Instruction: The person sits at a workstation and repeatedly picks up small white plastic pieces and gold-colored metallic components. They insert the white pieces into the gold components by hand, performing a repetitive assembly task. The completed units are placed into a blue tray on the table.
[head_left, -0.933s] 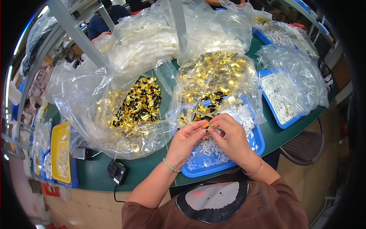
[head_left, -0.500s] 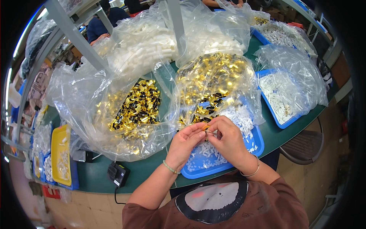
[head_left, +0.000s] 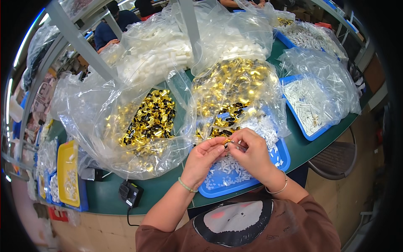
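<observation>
My left hand (head_left: pixel 203 160) and my right hand (head_left: pixel 251 153) meet fingertip to fingertip over a blue tray (head_left: pixel 282 161) of small white plastic parts. Between them they pinch one small gold and dark piece (head_left: pixel 228 143); which hand carries most of the grip is hard to tell. Just beyond the hands an open clear bag of gold and black pieces (head_left: pixel 235 90) spills toward the tray. A second clear bag of the same gold and black pieces (head_left: pixel 145 119) lies to the left of my left hand.
Bags of white tubes (head_left: pixel 166 54) fill the back of the green table (head_left: pixel 157 191). Another blue tray with white parts in a bag (head_left: pixel 310 103) sits right. A yellow tray (head_left: pixel 67 170) and a black adapter (head_left: pixel 130 194) lie left. A grey post (head_left: pixel 79 40) rises; people work behind.
Both hands stay together over the blue tray, with only small finger movements on the piece between them.
</observation>
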A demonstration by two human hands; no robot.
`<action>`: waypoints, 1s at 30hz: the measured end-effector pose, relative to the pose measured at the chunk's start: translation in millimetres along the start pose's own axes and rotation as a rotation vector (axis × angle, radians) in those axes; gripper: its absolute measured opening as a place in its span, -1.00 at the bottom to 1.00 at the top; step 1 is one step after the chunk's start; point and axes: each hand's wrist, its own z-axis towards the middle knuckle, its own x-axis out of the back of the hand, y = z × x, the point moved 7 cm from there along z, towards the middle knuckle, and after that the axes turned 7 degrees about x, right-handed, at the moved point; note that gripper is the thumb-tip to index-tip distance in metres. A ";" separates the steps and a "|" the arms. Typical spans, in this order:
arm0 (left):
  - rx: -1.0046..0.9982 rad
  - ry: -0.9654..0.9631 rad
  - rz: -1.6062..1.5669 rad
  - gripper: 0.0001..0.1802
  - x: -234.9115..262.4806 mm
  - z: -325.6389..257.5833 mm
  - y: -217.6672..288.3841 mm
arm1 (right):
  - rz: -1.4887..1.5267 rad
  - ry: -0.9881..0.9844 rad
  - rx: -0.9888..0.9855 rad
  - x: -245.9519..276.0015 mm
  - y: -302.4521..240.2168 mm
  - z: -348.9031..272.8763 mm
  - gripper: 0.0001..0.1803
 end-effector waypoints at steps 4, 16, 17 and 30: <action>0.008 -0.004 -0.087 -0.67 1.1 -0.6 0.3 | 0.017 -0.089 0.010 5.0 -12.0 2.0 -0.78; -0.036 0.033 0.074 -0.73 2.5 -0.2 -1.6 | -0.051 -0.172 0.200 -0.4 -12.8 -1.4 -0.66; -0.040 0.036 0.085 -0.74 2.2 -0.9 -0.7 | -0.053 -0.174 0.205 -0.8 -13.5 -1.6 -0.66; -0.087 -0.049 0.146 -0.78 1.3 0.0 -5.5 | -0.031 -0.155 0.339 -4.6 -17.5 -6.5 -0.70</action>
